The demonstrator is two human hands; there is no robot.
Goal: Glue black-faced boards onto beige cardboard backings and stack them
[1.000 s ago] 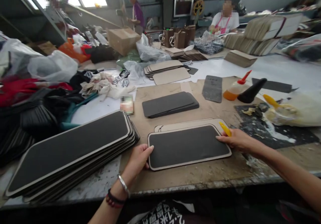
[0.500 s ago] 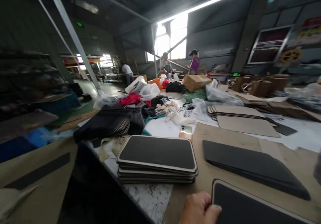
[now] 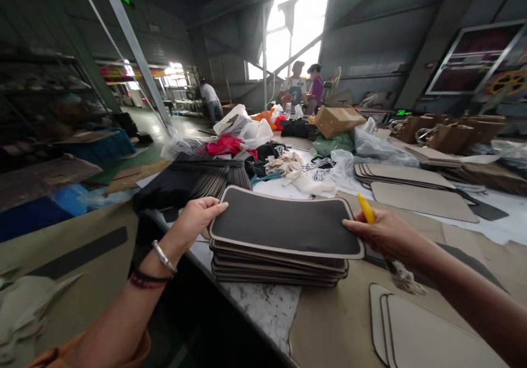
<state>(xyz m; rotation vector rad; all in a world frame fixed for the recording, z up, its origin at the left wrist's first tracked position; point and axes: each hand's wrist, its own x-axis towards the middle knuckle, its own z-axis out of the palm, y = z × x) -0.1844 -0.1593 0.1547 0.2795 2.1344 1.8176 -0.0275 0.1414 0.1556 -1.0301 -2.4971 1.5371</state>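
A black rectangular panel [image 3: 284, 222] with rounded corners and a beige rim is held at both ends, bowed slightly, over a stack of similar panels [image 3: 280, 272]. My left hand [image 3: 200, 214] pinches its left end, thumb on top. At the right end, my right hand [image 3: 381, 233] grips the edge between thumb and fingers. That hand also holds a yellow-handled tool [image 3: 365, 208]; a frayed whitish bundle [image 3: 405, 277] hangs below the palm, perhaps the tool's other end. Several beige panels [image 3: 436, 324] lie at lower right, and dark panels [image 3: 465, 258] lie partly behind my right forearm.
Black folded pieces [image 3: 197, 178] lie behind the stack on the left. Cloth scraps [image 3: 288, 167], plastic bags [image 3: 242, 129] and a cardboard box [image 3: 337, 121] crowd the table's far part. Beige boards [image 3: 424, 200] lie at right. People [image 3: 315, 88] stand in the background.
My left hand, near a panel at lower right before, now holds a panel's left end above the stack. My right hand has come into view with the yellow-handled tool. Beige panels now show at lower right.
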